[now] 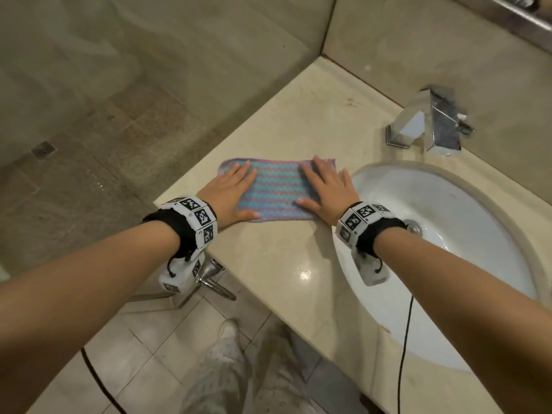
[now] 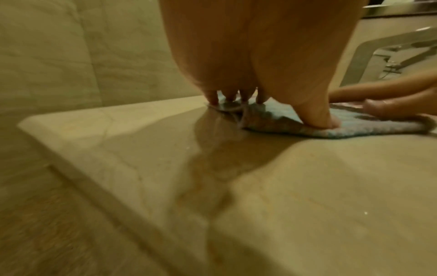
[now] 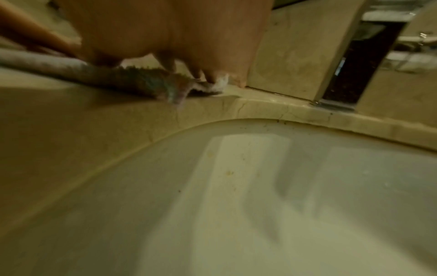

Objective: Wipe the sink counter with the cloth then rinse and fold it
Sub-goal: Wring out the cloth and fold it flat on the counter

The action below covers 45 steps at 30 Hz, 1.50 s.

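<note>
Two hands lie flat on one cloth [image 1: 273,186], and the sink [image 1: 442,258] is the mark to place everything by. Nearest the person, the beige surface [image 1: 268,264] runs to the left of the sink's white bowl, glossy with a small glare spot. Just beyond that bare stretch, still left of the sink and close to its rim, the cloth is spread out as a flat rectangle with blue and pink stripes.

The left hand [image 1: 231,191] rests on the cloth's end farther from the sink — fingers straight and slightly spread, thumb laid along the near edge. The left wrist view shows its fingertips [image 2: 214,99] touching down at the cloth's far edge and the thumb pressing the fabric onto the surface. The right hand [image 1: 327,188] covers the end nearest the sink, fingers likewise straight and fanned, the little finger reaching off the cloth toward the sink's rim. Neither grip pinches or curls round the fabric; both are pressing it flat.

Farther back, behind the sink, a square chrome faucet [image 1: 433,121] stands on the surface — well apart from the cloth.
</note>
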Motion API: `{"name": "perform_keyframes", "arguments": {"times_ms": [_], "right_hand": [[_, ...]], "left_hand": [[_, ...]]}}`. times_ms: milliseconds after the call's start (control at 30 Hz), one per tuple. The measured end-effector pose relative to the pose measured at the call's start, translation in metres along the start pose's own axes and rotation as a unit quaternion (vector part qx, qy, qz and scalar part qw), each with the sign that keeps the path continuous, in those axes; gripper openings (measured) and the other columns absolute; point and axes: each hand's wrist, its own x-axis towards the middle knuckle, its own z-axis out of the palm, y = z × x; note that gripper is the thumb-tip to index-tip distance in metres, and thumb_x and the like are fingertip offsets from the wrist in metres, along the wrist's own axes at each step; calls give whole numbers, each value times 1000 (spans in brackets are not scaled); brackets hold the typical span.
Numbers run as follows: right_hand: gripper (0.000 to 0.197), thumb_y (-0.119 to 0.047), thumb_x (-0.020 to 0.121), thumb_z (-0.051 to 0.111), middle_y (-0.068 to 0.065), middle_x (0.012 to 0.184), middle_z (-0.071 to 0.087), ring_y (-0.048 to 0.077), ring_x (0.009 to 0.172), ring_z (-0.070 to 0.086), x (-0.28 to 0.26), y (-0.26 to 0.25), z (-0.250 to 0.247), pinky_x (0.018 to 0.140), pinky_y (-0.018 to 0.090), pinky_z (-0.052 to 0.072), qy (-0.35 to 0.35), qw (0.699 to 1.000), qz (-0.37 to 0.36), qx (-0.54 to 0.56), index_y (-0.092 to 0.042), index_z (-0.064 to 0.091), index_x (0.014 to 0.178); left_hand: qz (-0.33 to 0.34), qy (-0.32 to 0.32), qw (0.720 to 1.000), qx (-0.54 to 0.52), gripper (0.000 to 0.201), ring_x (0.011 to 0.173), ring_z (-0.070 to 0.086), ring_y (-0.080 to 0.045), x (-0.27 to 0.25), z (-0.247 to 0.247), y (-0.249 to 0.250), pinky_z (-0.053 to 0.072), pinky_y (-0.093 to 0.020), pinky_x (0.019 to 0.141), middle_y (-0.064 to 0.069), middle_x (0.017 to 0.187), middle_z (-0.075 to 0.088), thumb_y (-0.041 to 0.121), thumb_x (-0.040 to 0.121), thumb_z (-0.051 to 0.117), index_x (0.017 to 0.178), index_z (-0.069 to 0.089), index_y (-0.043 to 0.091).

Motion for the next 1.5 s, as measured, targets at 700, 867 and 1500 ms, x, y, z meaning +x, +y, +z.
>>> {"name": "perform_keyframes", "arguments": {"times_ms": [700, 867, 1500], "right_hand": [[14, 3, 83, 61, -5, 39, 47, 2, 27, 41, -14, -5, -40, 47, 19, 46, -51, 756, 245, 605, -10, 58, 88], [24, 3, 82, 62, -7, 41, 53, -2, 26, 44, 6, -61, -52, 42, 17, 43, -27, 806, 153, 571, -15, 57, 97], [18, -17, 87, 56, 9, 94, 67, 27, 95, 64, 24, -104, -19, 85, 32, 51, 73, 916, 186, 348, -12, 65, 102]], "left_hand": [[-3, 111, 969, -220, 28, 94, 59, -21, 15, -19, 55, 40, -21, 80, -8, 108, 65, 14, 89, 55, 116, 61, 9], [-111, 128, 843, -510, 13, 53, 58, -6, 7, -25, 32, 51, -26, 62, -5, 76, 61, 12, 94, 49, 91, 61, 14], [-279, 134, 827, -469, 23, 59, 56, -25, -13, -17, -13, 53, -29, 52, -17, 84, 64, -1, 73, 57, 84, 50, 19]]}}
